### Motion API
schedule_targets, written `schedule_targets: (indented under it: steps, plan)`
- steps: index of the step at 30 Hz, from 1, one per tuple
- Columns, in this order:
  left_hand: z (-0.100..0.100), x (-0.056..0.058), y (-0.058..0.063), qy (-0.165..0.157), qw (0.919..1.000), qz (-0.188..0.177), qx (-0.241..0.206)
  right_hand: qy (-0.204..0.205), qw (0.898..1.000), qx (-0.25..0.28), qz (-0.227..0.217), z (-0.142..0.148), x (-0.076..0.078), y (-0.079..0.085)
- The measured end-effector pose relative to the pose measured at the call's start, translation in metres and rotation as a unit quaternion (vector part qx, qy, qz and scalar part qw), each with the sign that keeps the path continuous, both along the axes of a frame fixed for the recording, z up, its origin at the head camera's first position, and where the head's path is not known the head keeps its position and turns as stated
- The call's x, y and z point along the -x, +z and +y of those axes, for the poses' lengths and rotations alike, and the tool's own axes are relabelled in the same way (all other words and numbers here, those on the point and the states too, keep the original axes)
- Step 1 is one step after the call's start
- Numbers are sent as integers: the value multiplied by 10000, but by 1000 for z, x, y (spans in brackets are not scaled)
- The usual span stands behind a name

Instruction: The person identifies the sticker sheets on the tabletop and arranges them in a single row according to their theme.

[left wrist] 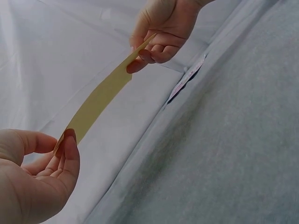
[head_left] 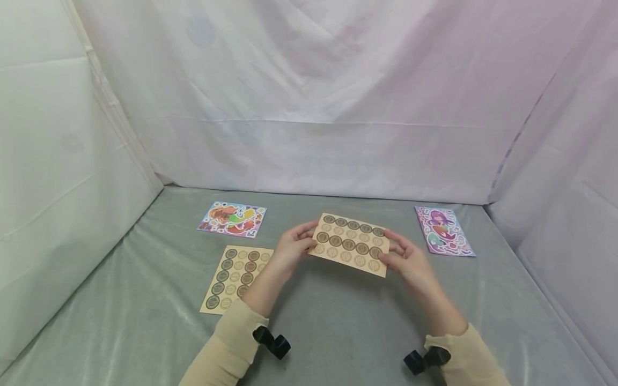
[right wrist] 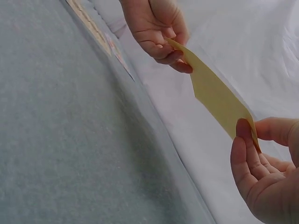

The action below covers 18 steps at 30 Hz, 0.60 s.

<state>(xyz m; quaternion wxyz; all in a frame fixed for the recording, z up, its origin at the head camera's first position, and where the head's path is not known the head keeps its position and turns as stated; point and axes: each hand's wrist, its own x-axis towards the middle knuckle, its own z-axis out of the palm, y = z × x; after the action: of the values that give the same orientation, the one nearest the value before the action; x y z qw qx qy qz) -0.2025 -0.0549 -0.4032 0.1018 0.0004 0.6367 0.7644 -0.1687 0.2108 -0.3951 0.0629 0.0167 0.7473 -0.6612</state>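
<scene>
A tan sticker sheet [head_left: 350, 244] with rows of round dark and pale stickers is held up above the table between both hands. My left hand [head_left: 292, 249] pinches its left edge between thumb and fingers. At the opposite edge, my right hand [head_left: 407, 262] pinches it the same way. Both wrist views show the sheet's plain yellowish back [left wrist: 100, 102], slightly bowed and raised off the surface. A second tan sticker sheet [head_left: 223, 279] lies flat on the table, partly hidden behind the left forearm.
On the grey cloth-covered table [head_left: 338, 332], a colorful mermaid sticker sheet [head_left: 233, 219] lies at the back left. Another mermaid sheet [head_left: 444, 230], pink and purple, lies at the right. White curtains [head_left: 309, 155] enclose the back and sides.
</scene>
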Motion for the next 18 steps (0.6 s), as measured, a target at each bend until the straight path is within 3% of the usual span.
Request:
schedule_targets:
  steps: [9, 18]
  plan:
    - [-2, -4, 2, 174, 9994, -59, -285, -178, 9998, 37, 128, -10, -8, 4]
    - [-2, -14, 6, 418, 9953, -100, -873, -760, 9967, 144, 254, -27, -17, 7]
